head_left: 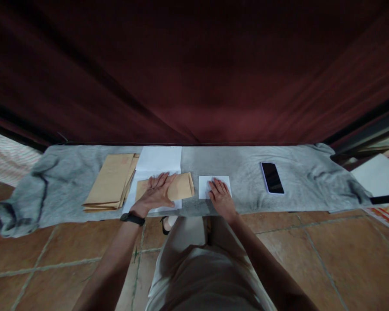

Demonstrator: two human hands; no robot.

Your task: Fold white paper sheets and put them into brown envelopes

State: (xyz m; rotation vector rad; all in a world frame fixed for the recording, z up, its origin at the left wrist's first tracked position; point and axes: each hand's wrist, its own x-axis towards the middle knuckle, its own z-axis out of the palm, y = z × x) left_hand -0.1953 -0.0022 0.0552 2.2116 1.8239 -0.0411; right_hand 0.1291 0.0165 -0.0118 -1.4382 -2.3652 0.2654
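My left hand [155, 193] lies flat, fingers spread, on a brown envelope [183, 186] that rests on a white sheet of paper [158, 160]. A black watch sits on that wrist. My right hand [221, 196] presses flat on a small folded white paper [205, 185] just right of the envelope. Neither hand grips anything. All of this lies on a grey cloth [233, 168] that covers a narrow table.
A stack of brown envelopes [112, 181] lies left of the white sheet. A dark phone [272, 177] lies face up to the right. A dark red curtain [194, 73] hangs behind the table. More white paper [377, 172] sits at far right. The floor is terracotta tile.
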